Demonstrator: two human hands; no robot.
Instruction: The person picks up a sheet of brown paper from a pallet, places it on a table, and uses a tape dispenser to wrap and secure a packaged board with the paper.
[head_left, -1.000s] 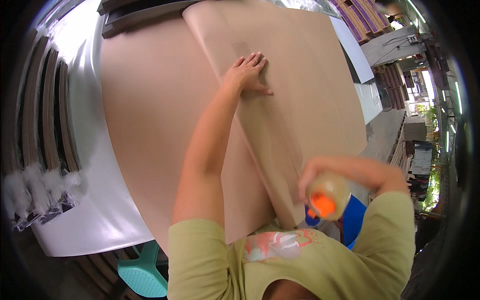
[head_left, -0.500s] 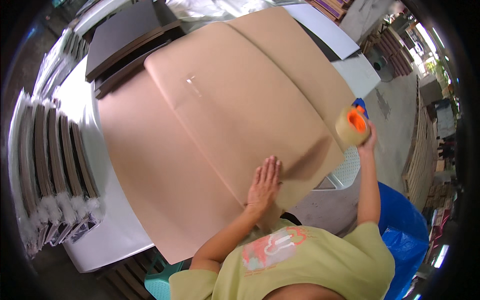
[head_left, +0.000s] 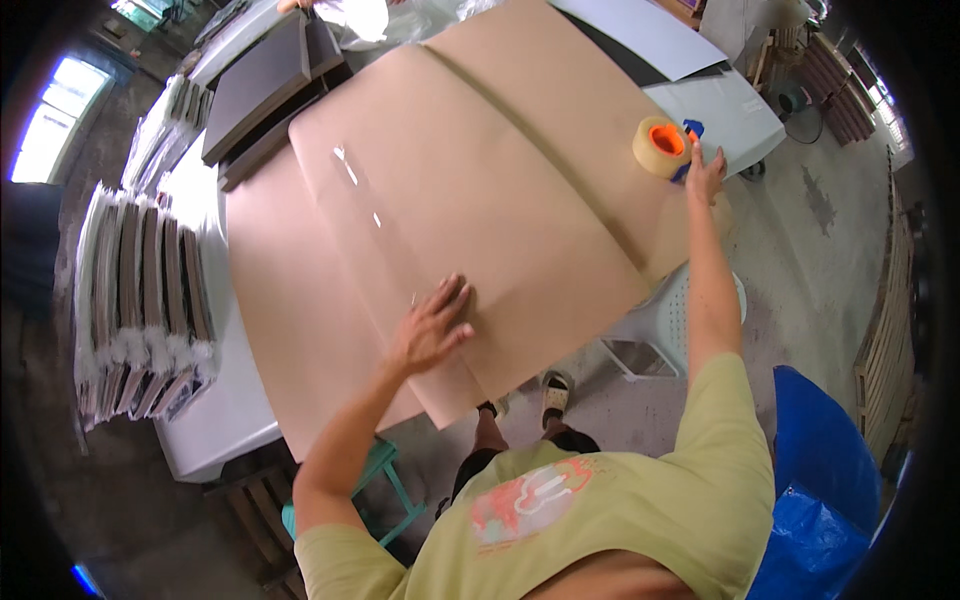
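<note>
A large sheet of brown kraft paper [head_left: 480,190] lies folded over on a table, its flap edge running from upper left to the near side. Shiny clear tape [head_left: 345,165] runs along that edge. My left hand [head_left: 432,325] rests on the flap near the tape's lower end, fingers stretched and spread, holding nothing. At the right, a tape dispenser [head_left: 662,148] with a wide clear roll, orange hub and blue parts is over the paper's far right portion. My right hand [head_left: 707,175] is beside its handle with fingers apart; whether a fingertip still touches it is unclear.
Dark flat boards [head_left: 262,80] are stacked at the paper's far left corner. Plastic-wrapped panels [head_left: 145,290] stand in a row at left. A pale plastic stool [head_left: 665,325] is below the right edge, a green stool [head_left: 375,475] near left, a blue tarp [head_left: 820,500] at lower right.
My left hand has slid left along the flap and spread its fingers. My right hand has carried the tape dispenser farther away over the paper and loosened its fingers. My view has shifted.
</note>
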